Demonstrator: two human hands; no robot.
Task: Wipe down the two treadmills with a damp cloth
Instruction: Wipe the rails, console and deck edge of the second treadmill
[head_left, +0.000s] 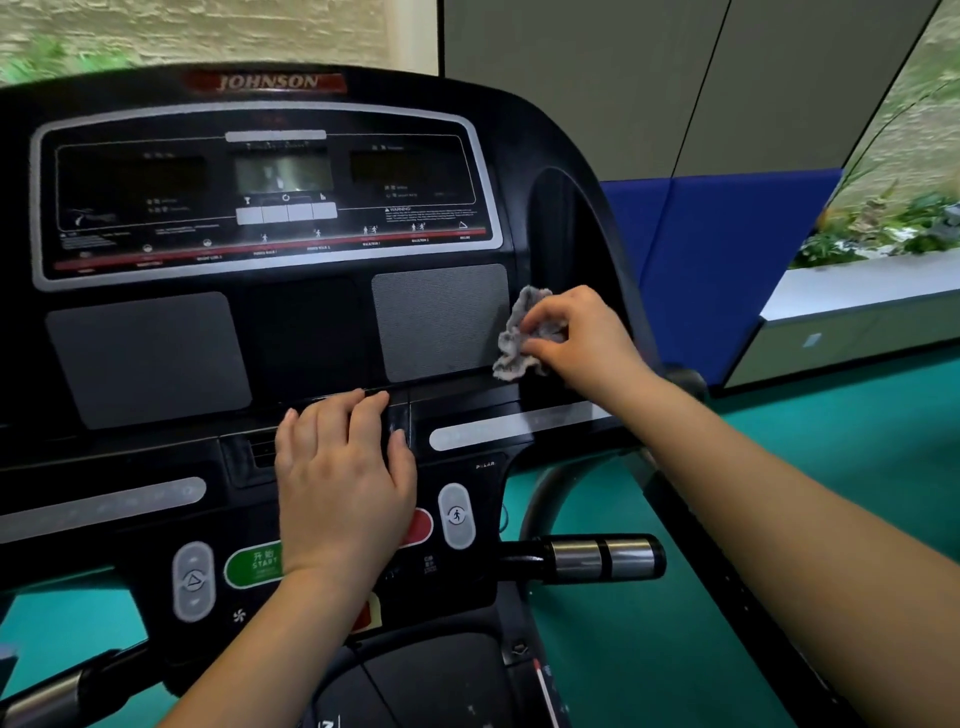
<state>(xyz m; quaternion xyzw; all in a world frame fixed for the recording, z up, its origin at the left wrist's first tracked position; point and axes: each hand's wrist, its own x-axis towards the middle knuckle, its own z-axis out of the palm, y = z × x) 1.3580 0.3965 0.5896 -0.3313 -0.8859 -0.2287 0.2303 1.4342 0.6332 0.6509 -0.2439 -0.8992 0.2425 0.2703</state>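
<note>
A black treadmill console (291, 322) fills the view, with a dark display panel (260, 192) on top and two grey mesh panels below it. My right hand (582, 338) pinches a crumpled grey cloth (511, 343) against the console's right side, at the edge of the right mesh panel (436, 322). Lower down, my left hand (343, 478) rests flat with straight fingers on the middle of the console, between the green start button (254, 564) and a red button (418, 527) that it partly hides. Only one treadmill is in view.
A handlebar with metal grip sensors (602, 558) sticks out at the lower right. Teal floor (701, 623) lies beyond it, and a blue padded panel (727, 260) and a white planter ledge (857, 291) stand at the right. Another handlebar (47, 696) is at the lower left.
</note>
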